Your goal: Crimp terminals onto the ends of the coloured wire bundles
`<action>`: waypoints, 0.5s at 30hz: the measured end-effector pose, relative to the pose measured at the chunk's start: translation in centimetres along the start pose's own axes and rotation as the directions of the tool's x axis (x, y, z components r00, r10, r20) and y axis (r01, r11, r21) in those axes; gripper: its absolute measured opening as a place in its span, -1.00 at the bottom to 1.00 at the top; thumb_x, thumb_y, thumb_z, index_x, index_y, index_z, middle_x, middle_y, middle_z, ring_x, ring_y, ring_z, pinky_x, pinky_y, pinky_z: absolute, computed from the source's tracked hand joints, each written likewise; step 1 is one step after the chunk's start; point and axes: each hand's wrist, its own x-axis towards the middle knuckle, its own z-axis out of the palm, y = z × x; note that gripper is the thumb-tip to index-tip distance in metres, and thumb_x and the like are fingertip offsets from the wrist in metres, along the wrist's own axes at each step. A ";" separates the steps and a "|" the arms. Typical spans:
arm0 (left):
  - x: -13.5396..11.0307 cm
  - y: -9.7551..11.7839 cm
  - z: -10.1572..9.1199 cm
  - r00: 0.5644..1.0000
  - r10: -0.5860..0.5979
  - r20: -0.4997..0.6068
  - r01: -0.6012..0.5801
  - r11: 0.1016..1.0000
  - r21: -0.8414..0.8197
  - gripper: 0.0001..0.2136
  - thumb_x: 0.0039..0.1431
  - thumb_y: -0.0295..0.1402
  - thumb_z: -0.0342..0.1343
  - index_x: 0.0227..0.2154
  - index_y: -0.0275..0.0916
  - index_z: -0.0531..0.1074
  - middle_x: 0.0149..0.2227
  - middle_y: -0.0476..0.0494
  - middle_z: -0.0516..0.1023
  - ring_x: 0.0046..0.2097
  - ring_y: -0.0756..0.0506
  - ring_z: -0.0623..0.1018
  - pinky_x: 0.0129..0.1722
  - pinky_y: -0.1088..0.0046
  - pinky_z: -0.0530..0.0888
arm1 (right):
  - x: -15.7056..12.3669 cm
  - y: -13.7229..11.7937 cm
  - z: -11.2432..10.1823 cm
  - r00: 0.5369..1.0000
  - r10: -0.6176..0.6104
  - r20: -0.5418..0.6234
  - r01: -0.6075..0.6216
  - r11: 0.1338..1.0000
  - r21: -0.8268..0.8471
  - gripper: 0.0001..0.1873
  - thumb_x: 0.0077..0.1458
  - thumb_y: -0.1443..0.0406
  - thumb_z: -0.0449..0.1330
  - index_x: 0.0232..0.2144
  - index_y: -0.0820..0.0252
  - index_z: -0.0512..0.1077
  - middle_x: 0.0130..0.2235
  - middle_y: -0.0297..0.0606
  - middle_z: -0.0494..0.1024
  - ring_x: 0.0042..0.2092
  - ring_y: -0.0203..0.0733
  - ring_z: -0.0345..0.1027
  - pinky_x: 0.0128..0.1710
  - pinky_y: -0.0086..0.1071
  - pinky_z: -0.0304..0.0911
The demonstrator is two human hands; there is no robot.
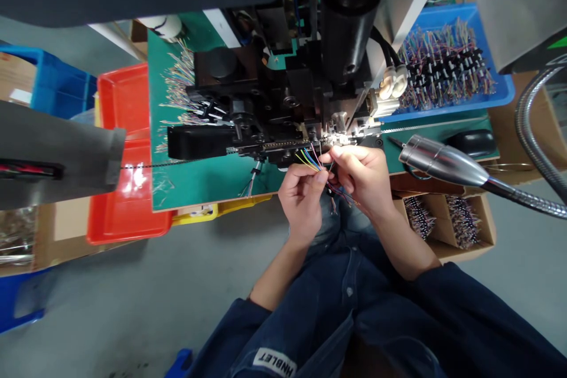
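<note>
In the head view, a bundle of coloured wires (313,159) is held just in front of the black machine (283,94), close to its bright metal part; the bundle is grasped between thumb and fingers of the left hand (305,189), while a thin wire seems to be pinched at the fingertips of the right hand (363,174); the step in hand is judged to be the presenting of single wires to the machine, and a steady pinch with the ends kept apart seems to be called for next.

The wires are thin, flexible and smooth-looking; the machine is hard, blocky and dark, and is carried on a flat green bench (204,183); to its right, bristly wire bundles (447,65) are piled in a blue plastic tray (508,91); to its left, glossy red trays (126,195) are seen.
</note>
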 end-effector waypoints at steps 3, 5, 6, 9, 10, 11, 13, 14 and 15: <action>0.0 0.0 0.0 1.000 -0.003 0.001 0.003 1.000 0.006 -0.77 0.35 -0.15 0.53 -0.22 -0.13 0.64 -0.29 0.00 0.70 -0.32 -0.01 0.70 -0.24 0.45 0.70 | 0.0 -0.1 0.0 1.000 -0.009 -0.004 0.009 1.000 -0.009 -0.61 0.37 -0.05 0.42 -0.28 0.10 0.83 -0.70 -0.51 0.29 -0.61 -0.36 0.05 -0.46 -0.35 0.28; -0.1 -0.1 -0.2 1.000 -0.003 0.004 0.003 1.000 0.010 -0.78 0.36 -0.16 0.52 -0.21 -0.12 0.64 -0.29 0.00 0.70 -0.30 -0.01 0.71 -0.23 0.46 0.69 | 0.0 -0.1 -0.1 0.999 -0.037 0.009 0.037 0.999 -0.021 -0.61 0.38 -0.03 0.41 -0.28 0.10 0.84 -0.70 -0.50 0.31 -0.62 -0.37 0.06 -0.49 -0.37 0.24; -0.1 -0.2 -0.3 1.000 -0.008 0.013 0.008 1.000 0.010 -0.79 0.37 -0.16 0.52 -0.21 -0.12 0.64 -0.29 -0.01 0.70 -0.29 -0.01 0.72 -0.23 0.46 0.69 | 0.0 -0.2 -0.2 0.998 -0.055 0.024 0.056 0.998 -0.026 -0.62 0.39 -0.01 0.41 -0.27 0.10 0.84 -0.69 -0.49 0.34 -0.62 -0.37 0.08 -0.50 -0.39 0.22; -0.4 -0.6 -0.7 0.997 -0.042 0.063 0.042 0.999 -0.001 -0.81 0.41 -0.17 0.49 -0.18 -0.11 0.64 -0.28 -0.01 0.70 -0.27 -0.04 0.73 -0.22 0.42 0.69 | -0.1 -0.3 -0.4 0.992 -0.094 0.085 0.096 0.995 -0.022 -0.71 0.40 0.06 0.43 -0.24 0.09 0.84 -0.65 -0.48 0.40 -0.63 -0.39 0.09 -0.57 -0.42 0.15; -0.5 -0.7 -0.9 0.996 -0.054 0.075 0.054 0.999 -0.002 -0.82 0.41 -0.17 0.48 -0.17 -0.10 0.63 -0.28 0.00 0.70 -0.27 -0.05 0.73 -0.22 0.40 0.69 | -0.2 -0.3 -0.5 0.991 -0.095 0.098 0.098 0.995 -0.020 -0.74 0.39 0.08 0.44 -0.24 0.08 0.84 -0.65 -0.48 0.39 -0.64 -0.39 0.08 -0.60 -0.43 0.13; -0.5 -0.9 -1.0 0.995 -0.065 0.082 0.065 0.998 0.002 -0.82 0.41 -0.18 0.49 -0.17 -0.09 0.63 -0.27 0.00 0.69 -0.27 -0.06 0.73 -0.22 0.38 0.70 | -0.3 -0.3 -0.5 0.991 -0.093 0.100 0.096 0.995 -0.023 -0.75 0.38 0.09 0.45 -0.25 0.08 0.83 -0.65 -0.49 0.37 -0.64 -0.39 0.07 -0.62 -0.44 0.11; -0.6 -1.0 -1.1 0.994 -0.076 0.082 0.075 0.997 0.015 -0.82 0.40 -0.18 0.50 -0.17 -0.09 0.63 -0.27 0.01 0.69 -0.27 -0.06 0.73 -0.22 0.36 0.70 | -0.4 -0.2 -0.6 0.993 -0.082 0.082 0.086 0.995 -0.044 -0.74 0.38 0.09 0.45 -0.27 0.08 0.82 -0.66 -0.50 0.34 -0.65 -0.39 0.05 -0.64 -0.44 0.10; -0.6 -1.1 -1.1 0.994 -0.075 0.082 0.074 0.997 0.018 -0.82 0.39 -0.19 0.50 -0.18 -0.09 0.63 -0.27 0.01 0.69 -0.27 -0.06 0.73 -0.22 0.37 0.70 | -0.4 -0.2 -0.6 0.995 -0.080 0.066 0.083 0.995 -0.055 -0.72 0.38 0.08 0.45 -0.29 0.09 0.82 -0.66 -0.50 0.34 -0.65 -0.39 0.05 -0.63 -0.43 0.12; -0.6 -1.1 -1.1 0.994 -0.070 0.083 0.069 0.997 0.015 -0.82 0.40 -0.19 0.49 -0.19 -0.10 0.62 -0.27 0.00 0.69 -0.27 -0.06 0.72 -0.22 0.38 0.70 | -0.5 -0.1 -0.6 0.996 -0.077 0.051 0.080 0.995 -0.062 -0.70 0.39 0.07 0.44 -0.30 0.09 0.81 -0.66 -0.49 0.34 -0.65 -0.39 0.05 -0.62 -0.43 0.15</action>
